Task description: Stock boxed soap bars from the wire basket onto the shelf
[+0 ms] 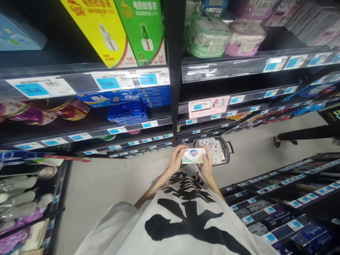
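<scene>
Between my two hands is a white and green soap box (193,156) with a blue and red shield logo, its broad face turned up toward me. My left hand (175,158) grips its left end, and my right hand (207,162) has hold of the right end. Just beyond, on the floor, stands a dark basket (228,156) with a handle, holding several packs of similar white wrapping.
Store shelves (175,71) with price tags rise in front, carrying a yellow box (102,33), a green box (145,33) and plastic soap cases (208,35). More shelving (281,209) flanks the right. A person's legs (305,134) show at far right.
</scene>
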Available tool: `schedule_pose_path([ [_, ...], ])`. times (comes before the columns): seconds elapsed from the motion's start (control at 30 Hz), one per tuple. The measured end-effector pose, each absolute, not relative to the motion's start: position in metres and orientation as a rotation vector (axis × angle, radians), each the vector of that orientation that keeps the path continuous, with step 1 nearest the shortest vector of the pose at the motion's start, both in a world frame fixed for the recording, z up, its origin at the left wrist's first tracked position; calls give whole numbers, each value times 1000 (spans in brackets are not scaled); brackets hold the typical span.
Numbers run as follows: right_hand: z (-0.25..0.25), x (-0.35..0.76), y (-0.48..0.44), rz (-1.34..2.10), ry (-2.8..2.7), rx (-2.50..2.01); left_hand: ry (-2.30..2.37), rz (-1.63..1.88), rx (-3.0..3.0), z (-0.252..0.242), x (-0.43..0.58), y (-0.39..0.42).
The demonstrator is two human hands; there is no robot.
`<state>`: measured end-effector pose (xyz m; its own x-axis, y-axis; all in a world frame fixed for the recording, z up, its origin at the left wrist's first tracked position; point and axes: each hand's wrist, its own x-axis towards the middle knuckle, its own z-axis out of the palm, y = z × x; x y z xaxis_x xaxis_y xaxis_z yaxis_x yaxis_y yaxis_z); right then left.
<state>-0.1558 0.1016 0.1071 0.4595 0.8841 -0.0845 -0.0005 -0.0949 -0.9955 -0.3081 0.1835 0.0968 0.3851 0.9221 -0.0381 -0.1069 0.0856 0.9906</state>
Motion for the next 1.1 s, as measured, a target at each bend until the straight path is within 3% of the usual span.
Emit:
schedule_pose_path([
  [0.23,110,-154,105,844,-825,-1486,854,904,1288,96,-306,186],
  [0.4,108,-152,107,825,-775,-1537,831,967,1808,111,-311,190],
  [0.6,106,-144,106,790,-749,-1575,679,765,2223,118,-316,193],
  [0.77,114,-142,108,706,-1111,-1571,692,814,1940,108,-308,196],
  [0.93,129,-144,118,469,-1422,-1453,596,925,1183,105,-299,190],
  [1.1,131,-141,126,339,-1557,-1365,527,782,865,109,-300,182],
])
